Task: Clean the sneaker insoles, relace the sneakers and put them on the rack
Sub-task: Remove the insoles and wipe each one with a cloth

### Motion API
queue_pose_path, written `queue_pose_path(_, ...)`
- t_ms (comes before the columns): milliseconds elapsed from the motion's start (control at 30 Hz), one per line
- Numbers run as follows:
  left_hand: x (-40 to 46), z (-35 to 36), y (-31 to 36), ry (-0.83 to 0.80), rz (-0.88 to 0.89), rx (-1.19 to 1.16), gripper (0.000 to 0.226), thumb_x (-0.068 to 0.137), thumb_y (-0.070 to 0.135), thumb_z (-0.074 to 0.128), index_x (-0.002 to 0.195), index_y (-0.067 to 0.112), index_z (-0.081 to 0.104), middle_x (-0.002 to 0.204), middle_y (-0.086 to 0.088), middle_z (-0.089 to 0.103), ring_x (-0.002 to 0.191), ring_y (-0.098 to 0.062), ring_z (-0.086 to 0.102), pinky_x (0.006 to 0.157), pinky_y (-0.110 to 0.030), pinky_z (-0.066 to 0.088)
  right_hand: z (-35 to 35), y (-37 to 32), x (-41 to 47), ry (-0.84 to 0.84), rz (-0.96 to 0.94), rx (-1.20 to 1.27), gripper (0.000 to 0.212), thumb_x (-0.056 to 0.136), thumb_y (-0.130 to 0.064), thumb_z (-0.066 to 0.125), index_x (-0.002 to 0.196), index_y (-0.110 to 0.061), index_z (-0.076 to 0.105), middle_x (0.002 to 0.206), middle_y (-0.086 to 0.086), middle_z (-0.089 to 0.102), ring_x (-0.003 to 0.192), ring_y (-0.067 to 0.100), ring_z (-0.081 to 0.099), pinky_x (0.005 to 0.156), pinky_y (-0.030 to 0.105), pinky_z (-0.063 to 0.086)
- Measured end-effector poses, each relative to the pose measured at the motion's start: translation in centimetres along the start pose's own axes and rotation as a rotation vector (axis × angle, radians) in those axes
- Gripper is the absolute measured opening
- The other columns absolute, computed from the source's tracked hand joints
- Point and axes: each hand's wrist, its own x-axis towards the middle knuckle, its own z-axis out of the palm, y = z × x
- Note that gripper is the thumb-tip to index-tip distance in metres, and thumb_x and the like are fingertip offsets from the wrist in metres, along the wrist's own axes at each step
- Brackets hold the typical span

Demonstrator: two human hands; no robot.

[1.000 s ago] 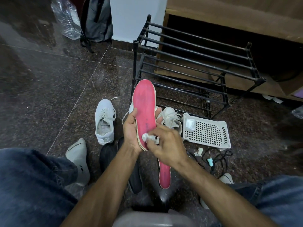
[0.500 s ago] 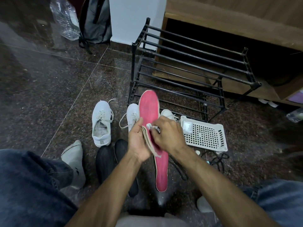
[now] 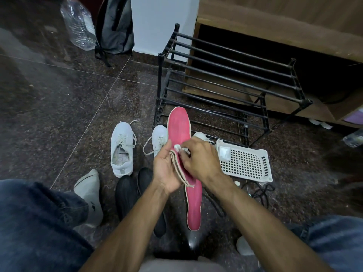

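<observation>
The left hand (image 3: pixel 167 167) is curled around a stack of insoles, gripping them at their middle, thumb on the near edge. The top insole (image 3: pixel 179 126) shows its pink face, toe end pointing to 12 o'clock in front of the rack (image 3: pixel 231 75). The right hand (image 3: pixel 200 160) pinches a small white wipe (image 3: pixel 177 147) in its fingertips and presses it on the pink face just above the left thumb. A second pink insole (image 3: pixel 193 205) runs down toward 6 o'clock below the hands; whether it is held with the stack or lies on the floor cannot be told.

On the dark stone floor (image 3: pixel 59 107), at 10 o'clock from the hands, a white sneaker (image 3: pixel 121 148) stands with loose laces, toe away from the person. A second white sneaker (image 3: pixel 159 137) sits just beside the held insole on its left, partly hidden, and a third white shoe (image 3: pixel 202 136) peeks out behind the right hand. At 3 o'clock a white perforated basket (image 3: pixel 245 163) lies touching the foot of the black rack, with dark cords (image 3: pixel 261 193) near its lower edge. Two black shoes (image 3: pixel 127 193) stand at 7 o'clock under the left forearm, beside a foot in a grey sock (image 3: pixel 89 195). A clear plastic bottle (image 3: pixel 78 26) and a grey backpack (image 3: pixel 115 26) rest at 11 o'clock, far back.
</observation>
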Motion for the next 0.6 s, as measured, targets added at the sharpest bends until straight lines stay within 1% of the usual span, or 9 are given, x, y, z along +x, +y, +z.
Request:
queue_pose_path(33, 0.0, 0.0, 0.2, -0.011, -0.001, 0.000, 0.054, 0.091, 0.043, 0.044, 0.112, -0.001, 0.068, 0.113, -0.017, 0.064, 0.107, -0.029, 0.061, 0.104, -0.043, 0.042, 0.1, -0.1, -0.2, 0.009, 0.004, 0.042, 0.018, 0.089, -0.025, 0.058, 0.097, -0.016, 0.072, 0.098, 0.003, 0.068, 0.085, 0.029, 0.064, 0.076, 0.039, 0.051)
queue_pose_path(100, 0.0, 0.1, 0.9, -0.035, -0.020, 0.006, 0.060, 0.091, 0.047, 0.041, 0.120, 0.001, 0.065, 0.122, -0.015, 0.064, 0.105, -0.029, 0.064, 0.097, -0.043, 0.048, 0.5, -0.5, -2.1, -0.013, -0.039, 0.175, 0.018, 0.084, -0.021, 0.061, 0.096, -0.015, 0.073, 0.095, 0.003, 0.070, 0.080, 0.025, 0.065, 0.076, 0.039, 0.052)
queue_pose_path(133, 0.0, -0.1, 1.2, -0.036, -0.013, 0.003, 0.060, 0.090, 0.048, 0.042, 0.123, 0.003, 0.065, 0.124, -0.014, 0.064, 0.101, -0.029, 0.066, 0.093, -0.042, 0.051, 0.8, -0.7, -3.5, -0.040, -0.072, 0.246, 0.019, 0.082, -0.021, 0.061, 0.095, -0.015, 0.074, 0.091, 0.001, 0.069, 0.074, 0.022, 0.063, 0.071, 0.037, 0.052)
queue_pose_path(200, 0.1, -0.5, 1.5, -0.030, 0.014, -0.007, 0.064, 0.088, 0.048, 0.046, 0.136, 0.006, 0.054, 0.128, -0.014, 0.062, 0.100, -0.029, 0.063, 0.091, -0.038, 0.052, 1.2, -0.9, -6.0, -0.107, -0.111, 0.348, 0.022, 0.082, -0.026, 0.059, 0.094, -0.016, 0.074, 0.086, -0.004, 0.067, 0.063, 0.013, 0.057, 0.060, 0.030, 0.049)
queue_pose_path(267, 0.1, -0.6, 1.5, -0.014, 0.022, 0.015, 0.066, 0.091, 0.048, 0.044, 0.143, 0.006, 0.045, 0.126, -0.015, 0.063, 0.101, -0.029, 0.060, 0.091, -0.037, 0.051, 1.4, -0.8, -6.8, -0.109, -0.128, 0.372, 0.025, 0.083, -0.032, 0.057, 0.094, -0.018, 0.074, 0.085, -0.008, 0.066, 0.062, 0.010, 0.058, 0.059, 0.031, 0.051)
queue_pose_path(333, 0.0, -0.4, 1.5, -0.014, 0.035, 0.025, 0.062, 0.092, 0.046, 0.043, 0.137, 0.004, 0.051, 0.120, -0.017, 0.065, 0.099, -0.030, 0.062, 0.090, -0.038, 0.052, 1.3, -0.8, -6.4, -0.066, -0.140, 0.349, 0.025, 0.082, -0.035, 0.056, 0.092, -0.020, 0.073, 0.084, -0.010, 0.065, 0.061, 0.009, 0.058, 0.058, 0.032, 0.052)
queue_pose_path(433, -0.2, -0.2, 2.4, -0.051, 0.086, 0.020, 0.056, 0.091, 0.045, 0.044, 0.121, 0.003, 0.065, 0.117, -0.016, 0.067, 0.094, -0.030, 0.066, 0.089, -0.038, 0.052, 1.1, -1.7, -5.3, -0.043, -0.140, 0.308, 0.027, 0.079, -0.037, 0.054, 0.089, -0.021, 0.073, 0.082, -0.010, 0.065, 0.060, 0.007, 0.053, 0.058, 0.029, 0.050)
queue_pose_path(533, -0.2, -0.2, 2.5, -0.056, 0.078, 0.025, 0.060, 0.091, 0.047, 0.043, 0.128, 0.003, 0.059, 0.114, -0.016, 0.068, 0.092, -0.030, 0.067, 0.090, -0.040, 0.053, 0.9, -2.1, -4.2, -0.001, 0.007, 0.434, 0.023, 0.074, -0.034, 0.058, 0.082, -0.019, 0.073, 0.081, -0.008, 0.069, 0.055, 0.002, 0.051, 0.054, 0.022, 0.042)
queue_pose_path(600, -0.4, 0.1, 2.1, -0.081, 0.018, 0.048, 0.062, 0.090, 0.050, 0.040, 0.113, -0.001, 0.069, 0.102, -0.015, 0.071, 0.088, -0.028, 0.069, 0.086, -0.040, 0.055, 0.6, -1.6, -3.2, 0.039, 0.110, 0.457, 0.016, 0.077, -0.028, 0.064, 0.085, -0.019, 0.074, 0.086, -0.005, 0.071, 0.051, -0.001, 0.048, 0.054, 0.021, 0.041)
